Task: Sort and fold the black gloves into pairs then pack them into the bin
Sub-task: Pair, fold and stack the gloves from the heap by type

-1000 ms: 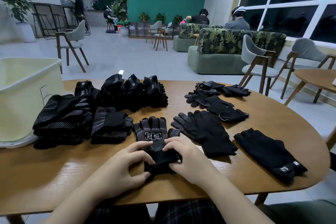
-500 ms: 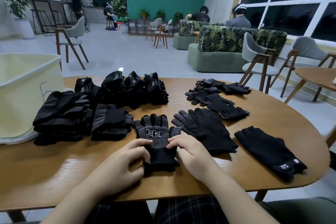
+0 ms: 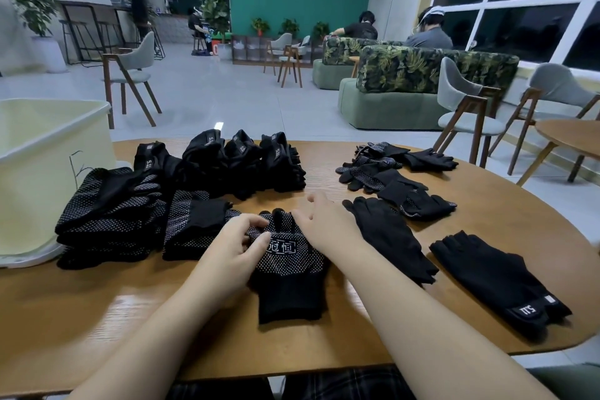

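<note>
Both hands have slid forward from the cuff of the dotted glove (image 3: pixel 292 256) to its finger end since the earlier frames, and the cuff now lies bare and flat toward the person; the left hand (image 3: pixel 237 243) pinches the glove's left fingertips between curled fingers and thumb, beside the white printed label; the right hand (image 3: pixel 321 217) rests over the glove's far right edge with fingers loosely bent and slightly spread, and whether it grips any fabric cannot be told. The dotted glove lies palm up near the front middle of the wooden table (image 3: pixel 97 312), cuff nearest the person; just left of it sits a folded dotted pair (image 3: pixel 194 227), and further left a taller stack of folded dotted gloves (image 3: pixel 107 214) touching the pale bin (image 3: pixel 48 153) at the table's left end; behind these stands a row of folded logo gloves (image 3: pixel 227 162). Right of the hands lies a plain black glove (image 3: pixel 389 237), then a fingerless glove (image 3: pixel 496 276) with a label at its cuff; a loose heap of unsorted gloves (image 3: pixel 389 172) sits at the far right.
</note>
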### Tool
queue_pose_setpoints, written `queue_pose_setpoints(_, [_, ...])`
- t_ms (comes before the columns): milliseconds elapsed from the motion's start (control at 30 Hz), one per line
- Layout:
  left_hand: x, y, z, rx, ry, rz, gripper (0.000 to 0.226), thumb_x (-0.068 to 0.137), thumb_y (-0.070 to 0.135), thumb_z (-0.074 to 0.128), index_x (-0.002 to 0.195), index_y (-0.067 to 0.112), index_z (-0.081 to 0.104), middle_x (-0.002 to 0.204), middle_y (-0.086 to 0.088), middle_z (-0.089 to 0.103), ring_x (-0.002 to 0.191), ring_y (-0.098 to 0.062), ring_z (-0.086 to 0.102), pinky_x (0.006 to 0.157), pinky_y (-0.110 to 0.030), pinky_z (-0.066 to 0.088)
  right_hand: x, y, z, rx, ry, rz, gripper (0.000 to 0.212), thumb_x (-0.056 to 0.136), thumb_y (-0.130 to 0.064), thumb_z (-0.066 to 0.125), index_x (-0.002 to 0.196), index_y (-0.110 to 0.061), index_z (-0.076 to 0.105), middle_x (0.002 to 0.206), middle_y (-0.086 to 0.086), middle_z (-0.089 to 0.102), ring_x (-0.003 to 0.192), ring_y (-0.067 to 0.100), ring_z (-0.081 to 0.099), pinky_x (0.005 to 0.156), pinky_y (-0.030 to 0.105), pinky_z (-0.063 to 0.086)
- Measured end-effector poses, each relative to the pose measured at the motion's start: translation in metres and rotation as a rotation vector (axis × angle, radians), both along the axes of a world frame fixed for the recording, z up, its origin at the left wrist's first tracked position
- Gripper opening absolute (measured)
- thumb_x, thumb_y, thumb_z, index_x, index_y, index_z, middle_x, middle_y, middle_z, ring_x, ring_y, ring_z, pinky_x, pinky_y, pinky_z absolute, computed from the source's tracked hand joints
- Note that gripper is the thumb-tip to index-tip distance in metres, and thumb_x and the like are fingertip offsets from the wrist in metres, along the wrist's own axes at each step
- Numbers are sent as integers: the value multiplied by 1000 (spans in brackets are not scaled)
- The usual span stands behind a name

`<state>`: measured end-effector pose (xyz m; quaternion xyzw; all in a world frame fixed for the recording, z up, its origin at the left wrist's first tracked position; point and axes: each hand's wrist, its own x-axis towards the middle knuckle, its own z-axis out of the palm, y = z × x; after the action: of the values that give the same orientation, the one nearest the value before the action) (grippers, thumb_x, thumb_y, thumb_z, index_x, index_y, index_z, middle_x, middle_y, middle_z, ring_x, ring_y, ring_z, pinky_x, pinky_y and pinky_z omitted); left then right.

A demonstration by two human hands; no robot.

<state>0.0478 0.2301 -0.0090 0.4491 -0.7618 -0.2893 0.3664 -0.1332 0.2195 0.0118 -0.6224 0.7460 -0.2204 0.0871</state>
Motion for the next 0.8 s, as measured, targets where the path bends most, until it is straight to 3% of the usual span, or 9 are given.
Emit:
queue_pose_setpoints(133, [-14,-15,-1,-129,-99,59,26,89,7,57,109,23,57,110,10,52,102,1,44,88,-5,26,6,-9,1,7,-207,3,54,88,-49,57,130,-19,44,117,0,62,113,22,54,99,40,41])
queue_pose_setpoints(267, [-16,-18,-11,-184,-126,45,45,77,-16,49,105,16,63,112,6,48,107,-3,45,89,6,19,5,-11,-4,-96,-504,53,54,83,-36,68,130,-23,44,91,-4,62,87,12,58,75,24,44])
queue_pose_setpoints(333, [-16,-20,-15,-197,-111,34,48,74,-19,48,103,16,64,111,7,47,108,-2,44,90,5,19,6,-14,-7,-114,-597,88,60,79,-34,70,130,-27,40,94,-6,63,88,11,61,82,28,48])
queue_pose_setpoints(400, [-16,-21,-17,-209,-106,17,49,74,-19,48,103,17,64,110,10,46,106,2,43,90,4,21,9,-18,-10,-94,-651,143,69,71,-36,69,130,-37,35,105,-9,63,102,13,62,94,39,49])
queue_pose_setpoints(467, [-17,-21,-16,-209,-106,-6,50,74,-19,46,102,18,64,109,12,46,103,4,44,88,3,25,11,-19,-12,-82,-678,213,70,74,-26,67,132,-41,32,116,-10,60,106,16,61,96,44,49])
queue_pose_setpoints(600, [-16,-20,-13,-188,-111,-50,52,74,-18,44,100,23,63,106,19,46,101,6,45,83,0,31,8,-21,-18,-147,-740,254,64,81,-1,56,122,-46,37,113,-12,62,90,16,62,91,40,49])
queue_pose_setpoints(700, [-14,-20,-11,-191,-121,-74,51,74,-18,44,97,25,62,107,16,47,102,8,43,82,1,29,9,-18,-20,-173,-716,222,62,75,-16,61,109,-63,38,110,-10,63,102,12,61,98,38,47])
queue_pose_setpoints(800, [-14,-22,-9,-175,-129,-95,54,75,-19,43,97,27,62,122,11,43,110,11,37,87,5,22,9,-17,-22,-186,-719,259,61,78,-13,64,117,-54,39,111,-9,63,100,14,64,93,36,51])
